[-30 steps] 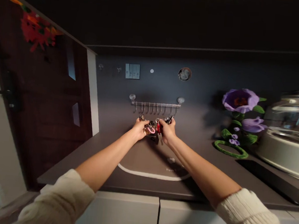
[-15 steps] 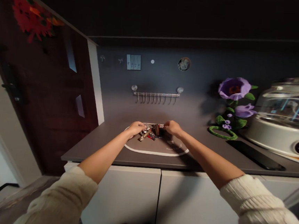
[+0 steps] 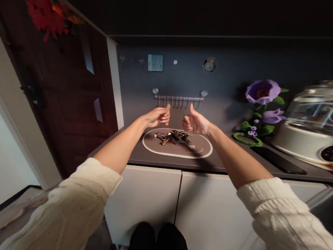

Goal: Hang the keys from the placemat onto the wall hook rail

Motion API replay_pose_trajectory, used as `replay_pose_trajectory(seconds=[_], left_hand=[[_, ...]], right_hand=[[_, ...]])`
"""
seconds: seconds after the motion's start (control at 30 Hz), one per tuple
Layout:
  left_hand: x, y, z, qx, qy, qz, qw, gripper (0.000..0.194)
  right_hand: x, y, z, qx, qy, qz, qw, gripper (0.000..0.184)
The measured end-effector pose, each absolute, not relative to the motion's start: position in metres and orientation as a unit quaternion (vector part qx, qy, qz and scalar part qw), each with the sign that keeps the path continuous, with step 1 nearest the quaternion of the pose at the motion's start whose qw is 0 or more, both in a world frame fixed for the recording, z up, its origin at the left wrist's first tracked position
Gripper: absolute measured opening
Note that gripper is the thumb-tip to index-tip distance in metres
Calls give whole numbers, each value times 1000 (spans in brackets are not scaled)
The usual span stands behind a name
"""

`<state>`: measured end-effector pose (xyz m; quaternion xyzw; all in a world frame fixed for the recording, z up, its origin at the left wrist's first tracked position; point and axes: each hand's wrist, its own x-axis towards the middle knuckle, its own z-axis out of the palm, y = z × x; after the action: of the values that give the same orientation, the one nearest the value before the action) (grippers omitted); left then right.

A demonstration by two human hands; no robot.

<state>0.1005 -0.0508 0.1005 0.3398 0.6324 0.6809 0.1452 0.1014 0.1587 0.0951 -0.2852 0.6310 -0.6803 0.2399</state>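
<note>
My left hand [image 3: 159, 116] is raised over the left part of an oval brown mat [image 3: 178, 152] with a white rim. Its fingers are curled in, its thumb points up, and nothing shows in it. Opposite it, my right hand [image 3: 196, 121] makes the same thumb-up fist above the mat's right part, also holding nothing. Below and between the two hands lies a tangled pile of keys [image 3: 175, 136], with dark, brassy and red bits among them. Neither hand touches the pile.
On the wall behind hangs a clear hook rail [image 3: 179, 98] on two suction cups. To the right stand a purple crafted flower [image 3: 263, 91] with a green ring base, a black phone [image 3: 280, 160] lying flat, and a white appliance [image 3: 305, 141] with a clear lid.
Both hands have lifted off the keys and closed into thumb-up fists. The keys now lie spread flatter on the mat. The camera view has shifted slightly.
</note>
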Motion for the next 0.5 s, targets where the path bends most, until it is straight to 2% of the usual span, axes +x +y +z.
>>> replay_pose_trajectory(seconds=[0.13,0.33,0.5], left_hand=[[94,-55,66,295,553,753,202,63],[86,-60,6,203,522,790,249,66],[82,-63,-6,190,513,798,251,66]], right_hand=[[94,158,59,-280,554,-737,268,64],[89,162,7,-236,524,-767,286,64],[90,163,1,-237,523,-767,285,65]])
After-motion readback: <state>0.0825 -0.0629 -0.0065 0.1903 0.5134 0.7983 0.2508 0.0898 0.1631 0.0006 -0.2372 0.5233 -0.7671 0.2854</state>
